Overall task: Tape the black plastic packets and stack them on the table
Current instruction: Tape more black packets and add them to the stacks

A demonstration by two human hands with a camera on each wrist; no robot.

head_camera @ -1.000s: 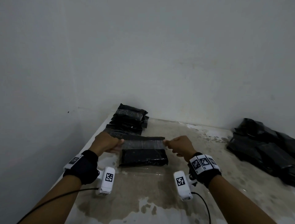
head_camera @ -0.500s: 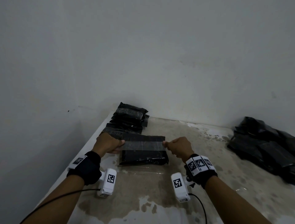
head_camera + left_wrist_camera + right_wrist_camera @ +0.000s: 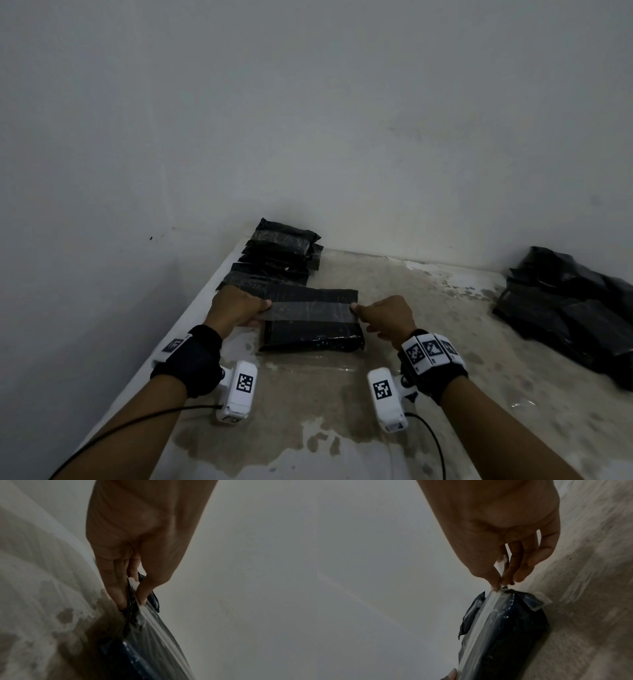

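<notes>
Table (image 3: 342,428): pale, blotchy top filling the lower half of the head view, pushed into the corner of two plain grey walls (image 3: 308,120).

Loose heap of black plastic packets (image 3: 575,308): right edge of frame, against the back wall, crumpled and untidy.

Stack of taped packets (image 3: 281,255): centre-left of frame, in the table's far corner, running from the wall toward the left hand; clear bands show across the top ones.

Packet being worked (image 3: 310,320): centre of frame, flat on the table, touching the near end of the stack. A strip of clear tape (image 3: 310,310) runs across its top from side to side.

Left hand (image 3: 236,306): at the packet's left end. Left wrist view shows thumb and fingers (image 3: 115,586) closed narrow, pinching the tape end and the packet's edge together.

Right hand (image 3: 385,318): at the packet's right end. Right wrist view shows thumb and forefinger tips pinching the tape end just above the packet's corner; other fingers loosely curled beside them.

Wrist cameras (image 3: 239,390) with square printed markers sit below both black wristbands.
</notes>
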